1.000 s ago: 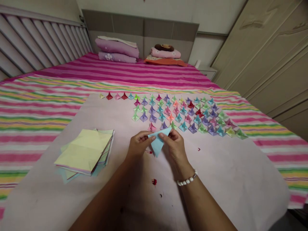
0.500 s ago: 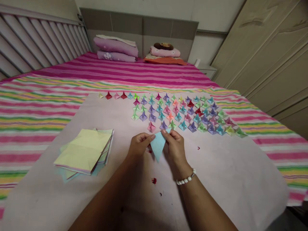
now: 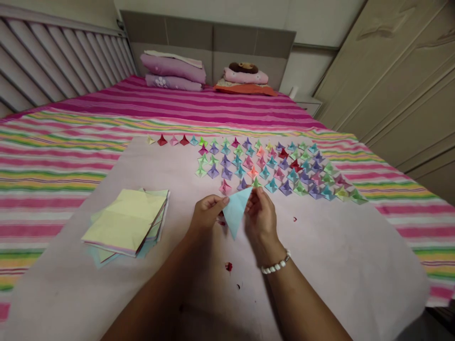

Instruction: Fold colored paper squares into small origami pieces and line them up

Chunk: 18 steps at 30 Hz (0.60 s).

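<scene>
A light blue paper [image 3: 235,212] folded into a triangle, point down, is held above a pale pink sheet [image 3: 330,255] spread on the bed. My left hand [image 3: 206,215] pinches its left upper corner. My right hand [image 3: 262,217], with a white bead bracelet at the wrist, pinches its right upper corner near the top edge. Just beyond the hands lie rows of several small folded paper shapes [image 3: 270,166] in many colours.
A stack of pastel paper squares [image 3: 126,223], yellow on top, lies to the left. The bed has a striped cover [image 3: 53,161] with pillows [image 3: 174,71] at the headboard. A wardrobe [image 3: 401,80] stands right. Small red scraps [image 3: 228,267] dot the sheet.
The blue triangle has been turned and opened a little between the fingers; the right hand's fingers shifted up along its right edge. The hands stay in the same place.
</scene>
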Tool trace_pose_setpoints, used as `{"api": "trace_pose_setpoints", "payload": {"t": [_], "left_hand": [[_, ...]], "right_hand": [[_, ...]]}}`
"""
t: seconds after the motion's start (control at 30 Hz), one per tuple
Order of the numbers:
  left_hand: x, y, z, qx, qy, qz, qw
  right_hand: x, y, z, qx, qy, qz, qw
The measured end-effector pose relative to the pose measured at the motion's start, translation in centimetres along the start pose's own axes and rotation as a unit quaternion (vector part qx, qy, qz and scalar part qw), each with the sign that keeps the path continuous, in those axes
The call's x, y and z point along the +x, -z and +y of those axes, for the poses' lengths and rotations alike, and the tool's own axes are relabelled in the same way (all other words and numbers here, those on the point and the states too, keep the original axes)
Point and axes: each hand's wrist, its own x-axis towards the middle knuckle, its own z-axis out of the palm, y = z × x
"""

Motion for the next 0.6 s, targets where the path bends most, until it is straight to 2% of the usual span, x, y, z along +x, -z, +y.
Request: {"api": "trace_pose_setpoints", "payload": {"t": [0.1,0.2,0.37,0.47,0.6], "left_hand": [[0.3,0.4,-0.5,-0.021,-0.019,0.025,0.999],[0.8,0.9,-1.2,-0.035,-0.035,0.040,0.998],[1.2,0.9,-1.5,-0.079,-0.029,0.052,0.995],[1.0,0.6,-1.1,-0.117,-0.006,0.021,0.993],[0.7,0.4,-0.8,-0.111,0.013,-0.008,0.994]], "right_hand": [[-0.2,0.0,0.1,-0.043,-0.056,-0.086,0.994],[-0.5,0.1,0.6,-0.097,-0.063,-0.142,0.983],[-0.3,0.4,1.2,-0.110,-0.044,-0.098,0.988],[-0.2,0.5,1.1,-0.119,-0.020,-0.086,0.989],[-0.4,0.4,0.8,-0.140,-0.009,-0.101,0.985]]}}
